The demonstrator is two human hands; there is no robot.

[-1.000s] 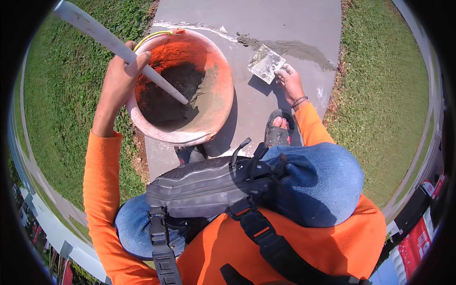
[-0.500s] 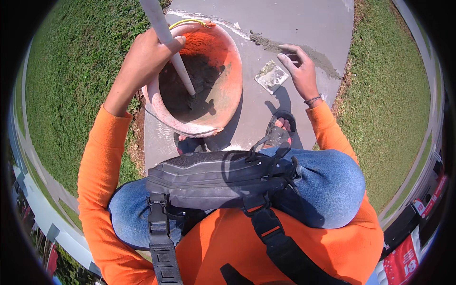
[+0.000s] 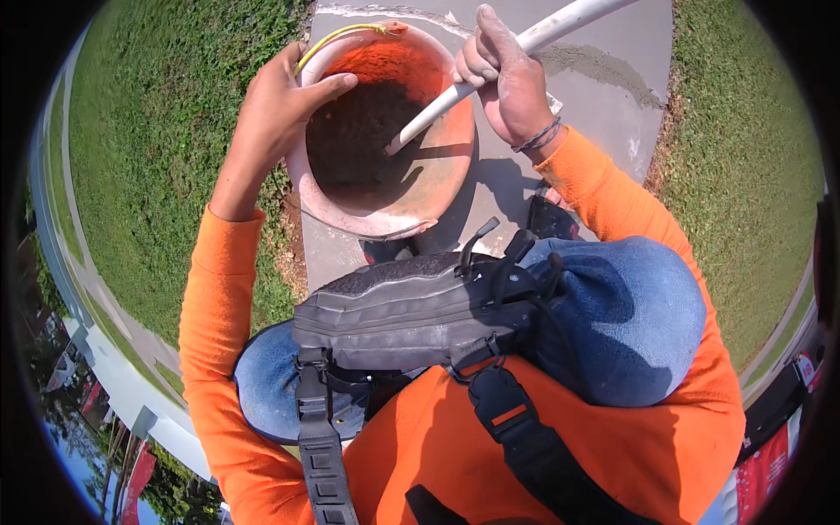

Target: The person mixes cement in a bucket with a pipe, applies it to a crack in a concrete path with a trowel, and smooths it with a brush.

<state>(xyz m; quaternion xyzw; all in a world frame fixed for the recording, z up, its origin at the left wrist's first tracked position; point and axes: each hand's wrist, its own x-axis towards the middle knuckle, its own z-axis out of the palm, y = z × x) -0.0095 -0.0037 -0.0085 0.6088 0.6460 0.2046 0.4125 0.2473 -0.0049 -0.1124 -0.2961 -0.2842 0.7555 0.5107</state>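
Note:
An orange plastic bucket (image 3: 442, 188), stained pale, holds dark grey cement mix (image 3: 350, 140). My left hand (image 3: 280, 114) grips the bucket's left rim, thumb curled over the edge. My right hand (image 3: 506, 83) is wrapped round a long white pipe (image 3: 577, 17), whose lower end rests in the mix as it leans out to the upper right. A small pale square trowel blade (image 3: 554, 103) shows on the ground just behind my right hand, mostly hidden.
The bucket stands on a grey concrete path (image 3: 639, 149) with a band of fresh patching (image 3: 604, 70) across it. Grass (image 3: 140, 175) borders both sides. My sandalled feet are behind and beside the bucket, below my knees and black waist bag (image 3: 411, 324).
My right hand let go of the trowel and took hold of the pipe, which now tilts to the right. My left hand moved from the pipe onto the bucket rim.

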